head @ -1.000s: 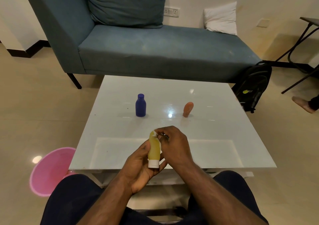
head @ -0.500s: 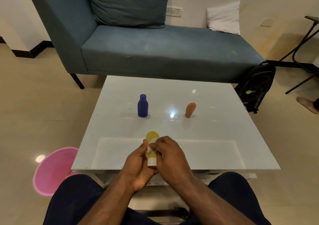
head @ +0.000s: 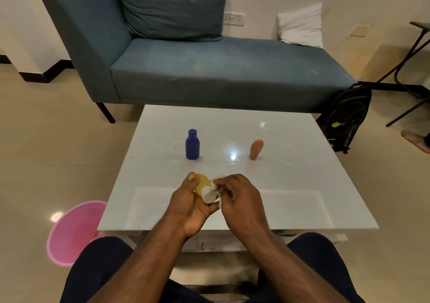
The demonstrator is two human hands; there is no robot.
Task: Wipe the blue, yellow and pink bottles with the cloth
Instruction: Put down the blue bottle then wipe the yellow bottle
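My left hand (head: 189, 204) grips the yellow bottle (head: 203, 186) over the near part of the white table (head: 302, 174); the bottle is tilted with its white cap (head: 208, 194) pointing toward me and to the right. My right hand (head: 239, 195) pinches a small white cloth (head: 218, 179) against the bottle's cap end; most of the cloth is hidden under the fingers. The blue bottle (head: 192, 144) stands upright at the table's middle left. The pink bottle (head: 256, 149) stands to its right, leaning slightly.
A blue sofa (head: 209, 70) with a cushion and a white pillow (head: 301, 27) runs behind the table. A pink basin (head: 74, 230) sits on the floor at the left. A black backpack (head: 344, 116) leans at the right, near a dark table frame (head: 409, 65).
The yellow bottle has been turned from upright to tilted, its cap now toward the right. My right hand with the cloth has slid from the bottle's top down to the cap end.
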